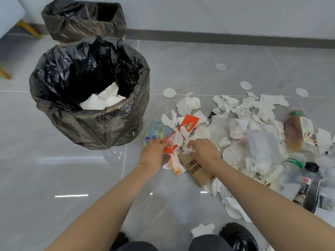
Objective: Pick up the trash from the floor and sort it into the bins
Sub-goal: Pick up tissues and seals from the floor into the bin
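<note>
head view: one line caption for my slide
Left hand grips an orange-and-white paper wrapper, right hand pinches crumpled white tissue, beside a round bin lined with black plastic.

Indoor room: glossy grey floor tiles (pixel 54 169), white wall (pixel 217 13), baseboard (pixel 217 36).

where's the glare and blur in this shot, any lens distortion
Head view: bright streaks glare off the glossy grey tile floor; the plastic bottle of brown drink at the right edge is blurred; the grey baseboard bows from wide-angle distortion; the left hand and right hand look fairly sharp.
</note>
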Motion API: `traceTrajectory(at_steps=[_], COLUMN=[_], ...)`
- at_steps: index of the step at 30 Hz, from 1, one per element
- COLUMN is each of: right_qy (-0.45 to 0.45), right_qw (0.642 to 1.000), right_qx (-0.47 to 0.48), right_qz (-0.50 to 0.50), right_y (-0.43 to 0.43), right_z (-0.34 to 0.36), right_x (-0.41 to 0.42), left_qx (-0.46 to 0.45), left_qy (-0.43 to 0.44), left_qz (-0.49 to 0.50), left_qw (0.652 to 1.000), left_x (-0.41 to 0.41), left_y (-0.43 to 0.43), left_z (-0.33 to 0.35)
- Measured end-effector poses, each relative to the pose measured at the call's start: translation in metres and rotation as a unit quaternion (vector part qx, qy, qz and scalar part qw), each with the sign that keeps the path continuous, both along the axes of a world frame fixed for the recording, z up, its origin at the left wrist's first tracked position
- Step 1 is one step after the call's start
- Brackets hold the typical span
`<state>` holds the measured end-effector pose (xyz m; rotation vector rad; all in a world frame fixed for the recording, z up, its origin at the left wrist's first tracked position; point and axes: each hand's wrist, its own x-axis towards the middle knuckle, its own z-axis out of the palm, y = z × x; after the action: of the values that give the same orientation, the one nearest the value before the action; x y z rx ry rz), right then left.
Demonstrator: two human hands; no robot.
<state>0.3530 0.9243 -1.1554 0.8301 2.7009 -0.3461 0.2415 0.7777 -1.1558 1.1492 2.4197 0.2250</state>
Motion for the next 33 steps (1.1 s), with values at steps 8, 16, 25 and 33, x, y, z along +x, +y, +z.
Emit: traceTrajectory(at_steps=[8,16,25,33], right_qy=[0.26,0.447,0.516,0.447], right_qw=[0.949,0.819,0.713,0.719], right_qx=[-0.064,-0.2,-0.413,-0.501], right_qz=[-0.167,-0.299,-0.234,-0.181], right_y=[0.006,0.012,-0.02,-0.079], right_z=[0.032,0.135,0.259,0.278], right_x=[0.01,-0.002,-0.065,-0.162], left_qx=[0.231,0.369,0.478,0.39], left_qy=[-0.062,-0.037,0.062,0.118], left_qz=[0.13,0.133,0.184,0.279], left_qw=[0.962,0.919,0.857,0.87], left_x=[-0.005,0.004,-0.038,-0.085], left_y=[-0.003,0.009,-0.025,-0.079], left_z=[0.036,0.131,0.228,0.248])
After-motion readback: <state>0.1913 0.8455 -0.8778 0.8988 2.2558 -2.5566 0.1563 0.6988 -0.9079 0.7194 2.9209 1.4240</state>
